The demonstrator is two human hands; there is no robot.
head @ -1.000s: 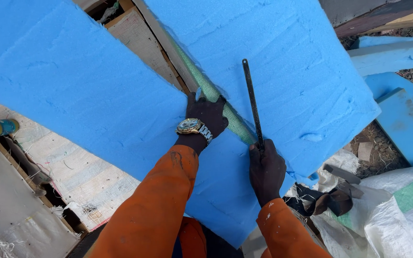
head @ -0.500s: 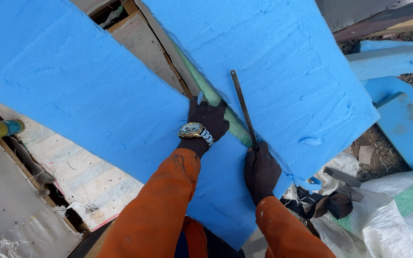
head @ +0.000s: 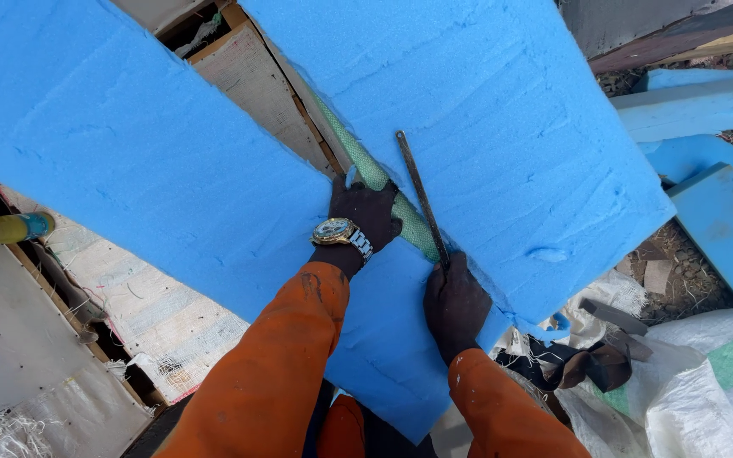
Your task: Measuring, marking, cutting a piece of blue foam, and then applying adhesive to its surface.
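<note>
At the far left edge, a yellow handle with a blue end (head: 3,229) pokes into the frame above woven sacking (head: 142,309) stretched over a wooden frame. A big blue foam sheet (head: 129,161) fills the upper left and centre of the frame, split by a cut that runs from the upper middle down toward the hands; a green mesh strip (head: 375,178) shows in the gap. The left hand (head: 365,216), with a metal wristwatch (head: 341,231) above an orange sleeve (head: 273,373), lies palm down at the cut, its fingers spread flat and pressing on the foam and the mesh. Just to its right, the right hand (head: 454,301) is closed in a fist around the lower end of a thin dark saw blade (head: 422,197), which slants up and to the left along the edge of the foam's right part. Farther right, blue foam offcuts (head: 719,212) lie on stony ground, and white sacks (head: 706,382) fill the lower right corner.
</note>
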